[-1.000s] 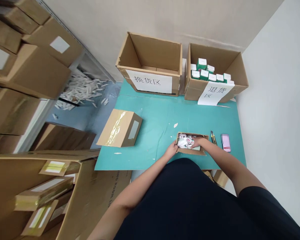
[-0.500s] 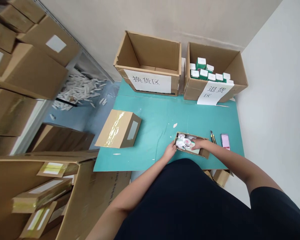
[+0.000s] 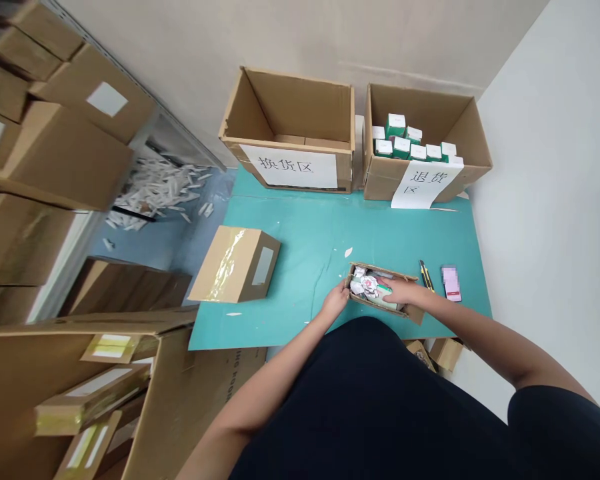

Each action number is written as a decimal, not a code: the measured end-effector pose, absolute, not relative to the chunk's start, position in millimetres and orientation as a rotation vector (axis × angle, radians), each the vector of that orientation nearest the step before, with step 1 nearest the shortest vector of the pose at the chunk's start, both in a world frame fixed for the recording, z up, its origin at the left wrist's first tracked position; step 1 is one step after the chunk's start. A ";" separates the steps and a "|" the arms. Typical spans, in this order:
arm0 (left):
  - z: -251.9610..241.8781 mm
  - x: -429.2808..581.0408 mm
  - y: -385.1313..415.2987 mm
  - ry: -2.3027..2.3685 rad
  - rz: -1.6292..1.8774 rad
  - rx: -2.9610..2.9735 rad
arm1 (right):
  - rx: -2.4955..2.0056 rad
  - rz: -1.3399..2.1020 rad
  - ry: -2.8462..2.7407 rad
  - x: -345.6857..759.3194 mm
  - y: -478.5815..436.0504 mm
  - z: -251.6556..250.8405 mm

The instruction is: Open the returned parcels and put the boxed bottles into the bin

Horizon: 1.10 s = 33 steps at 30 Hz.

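Note:
An open small cardboard box [image 3: 411, 313] lies at the table's front edge, with crumpled white paper [image 3: 365, 285] in its left part. My left hand [image 3: 336, 299] grips the box's left end. Inside the box, my right hand [image 3: 400, 291] is closed on a white and green package [image 3: 380, 300], whose far side is hidden under the paper and fingers. To the right of the box lie a yellow and black cutter [image 3: 426, 275] and a phone [image 3: 451, 283] with its screen lit.
On the green table [image 3: 300, 233] stand a taped carton [image 3: 237, 265] at left and two large labelled boxes at the back, the right one [image 3: 380, 179] holding several green-white packages. A big carton [image 3: 180, 373] with parcels is at lower left; shelves [image 3: 60, 260] hold more boxes.
My right hand has shifted slightly within the small box, and more of the package's green shows beside the fingers. The camera view has shifted a little.

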<state>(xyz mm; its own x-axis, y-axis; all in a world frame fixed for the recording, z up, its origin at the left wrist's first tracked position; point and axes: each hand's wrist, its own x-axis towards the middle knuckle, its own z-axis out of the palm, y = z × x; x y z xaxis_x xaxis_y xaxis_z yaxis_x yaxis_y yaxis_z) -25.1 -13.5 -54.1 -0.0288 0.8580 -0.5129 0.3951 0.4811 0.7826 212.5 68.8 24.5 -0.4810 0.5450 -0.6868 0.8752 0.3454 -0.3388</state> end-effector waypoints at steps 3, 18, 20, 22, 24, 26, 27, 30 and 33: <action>-47.0 -25.8 -9.5 1.639 0.482 1.151 | 1.309 -1.003 2.153 213.9 72.8 32.1; -52.9 -15.5 -13.4 1.707 0.558 1.424 | 1.454 -1.427 1.783 210.4 97.4 26.3; -52.5 -14.5 -12.8 1.754 0.511 1.434 | 1.435 -1.398 1.742 208.8 94.9 33.9; -50.3 -14.0 -9.2 1.764 0.463 1.464 | 1.414 -1.326 1.777 204.7 93.5 44.4; -47.0 -13.6 -3.3 1.776 0.428 1.479 | 1.411 -1.241 1.865 199.0 93.6 56.5; -43.2 -12.7 4.0 1.804 0.413 1.498 | 1.441 -1.140 1.944 193.4 95.3 69.6; -41.4 -12.2 7.9 1.816 0.409 1.517 | 1.462 -1.086 1.972 191.1 96.7 76.3; -36.8 -11.1 20.0 1.850 0.391 1.577 | 1.524 -0.934 2.024 188.3 102.1 96.1; -33.4 -12.0 32.8 1.881 0.381 1.606 | 1.580 -0.870 2.065 190.3 107.6 114.3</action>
